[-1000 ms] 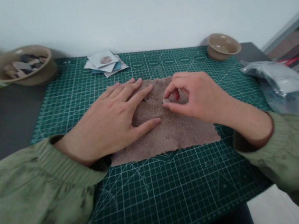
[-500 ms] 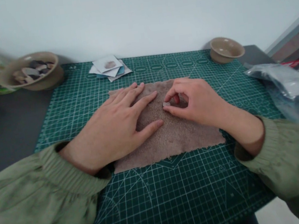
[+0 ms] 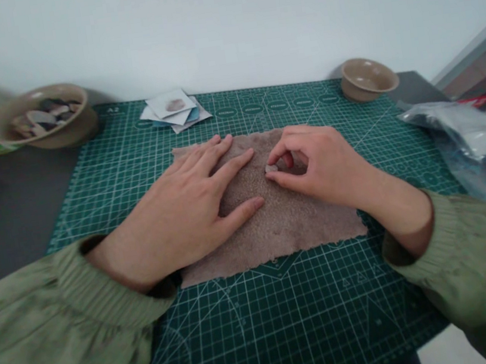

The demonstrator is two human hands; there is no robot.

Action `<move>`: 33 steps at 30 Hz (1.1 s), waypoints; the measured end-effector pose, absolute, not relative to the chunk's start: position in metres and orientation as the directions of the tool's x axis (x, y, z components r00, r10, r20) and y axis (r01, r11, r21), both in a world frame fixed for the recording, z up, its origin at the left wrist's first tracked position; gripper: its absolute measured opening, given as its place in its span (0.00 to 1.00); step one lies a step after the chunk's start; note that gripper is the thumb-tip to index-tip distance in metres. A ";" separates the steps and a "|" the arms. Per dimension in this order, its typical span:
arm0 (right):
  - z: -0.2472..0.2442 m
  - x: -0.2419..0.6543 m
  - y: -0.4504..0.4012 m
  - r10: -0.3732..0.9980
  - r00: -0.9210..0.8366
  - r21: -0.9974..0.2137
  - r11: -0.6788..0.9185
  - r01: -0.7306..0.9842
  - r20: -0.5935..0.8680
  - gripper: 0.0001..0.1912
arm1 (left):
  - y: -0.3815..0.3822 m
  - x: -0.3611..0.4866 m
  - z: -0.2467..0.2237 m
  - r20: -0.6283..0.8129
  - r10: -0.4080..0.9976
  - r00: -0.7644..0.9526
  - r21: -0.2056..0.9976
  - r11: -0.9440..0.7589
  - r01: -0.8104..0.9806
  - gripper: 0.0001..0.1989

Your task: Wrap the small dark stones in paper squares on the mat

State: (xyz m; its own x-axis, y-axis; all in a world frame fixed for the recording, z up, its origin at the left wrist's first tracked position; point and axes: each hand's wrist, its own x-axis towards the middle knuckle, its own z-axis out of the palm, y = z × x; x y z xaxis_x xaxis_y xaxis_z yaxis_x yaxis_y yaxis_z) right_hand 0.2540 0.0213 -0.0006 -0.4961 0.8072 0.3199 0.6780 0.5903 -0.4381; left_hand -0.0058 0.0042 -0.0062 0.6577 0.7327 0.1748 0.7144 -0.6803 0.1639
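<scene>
Both hands rest on brown fabric [image 3: 276, 225]: left hand [image 3: 184, 214] flat, right hand [image 3: 317, 165] pinching.

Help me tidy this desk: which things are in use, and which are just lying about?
In use: left hand flat on brown rough-edged fabric sheet; right hand pinching small pale chip.

Lying about: tan bowl of dark pieces, small tan bowl, paper cards, plastic bag.

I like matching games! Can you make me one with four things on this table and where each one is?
Things:
1. cloth
2. cards
3. empty bowl
4. plastic bag

Places:
a. far right corner of the mat
b. under both hands
c. off the mat, at the right edge
d. far edge of the mat, left of middle

Pairs: 1-b, 2-d, 3-a, 4-c
</scene>
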 end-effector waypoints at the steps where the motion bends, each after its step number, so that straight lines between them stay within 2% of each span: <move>1: -0.001 0.252 0.021 0.803 -0.503 -0.444 0.596 0.669 0.320 0.05 | 0.004 -0.006 -0.006 0.173 0.732 0.659 0.163 -0.681 0.714 0.41; 6: 0.000 0.253 0.015 0.770 -0.574 -0.478 0.630 0.612 0.279 0.06 | 0.004 -0.006 -0.006 0.172 0.735 0.656 0.167 -0.678 0.716 0.41; 12: -0.001 0.254 0.021 0.833 -0.455 -0.452 0.554 0.699 0.316 0.05 | 0.004 -0.006 -0.005 0.170 0.737 0.654 0.178 -0.676 0.715 0.40; 18: -0.002 0.250 0.017 0.789 -0.542 -0.508 0.606 0.612 0.289 0.06 | 0.004 -0.006 -0.006 0.170 0.734 0.658 0.175 -0.679 0.713 0.40; 24: -0.002 0.251 0.020 0.849 -0.431 -0.468 0.529 0.708 0.306 0.06 | 0.004 -0.006 -0.006 0.166 0.736 0.656 0.150 -0.676 0.721 0.40; 29: -0.002 0.247 0.015 0.786 -0.547 -0.509 0.610 0.607 0.289 0.06 | 0.005 -0.007 -0.008 0.174 0.727 0.664 0.162 -0.687 0.709 0.40; 33: -0.001 0.254 0.014 0.829 -0.486 -0.490 0.556 0.671 0.275 0.06 | 0.004 -0.006 -0.007 0.174 0.733 0.657 0.168 -0.680 0.714 0.40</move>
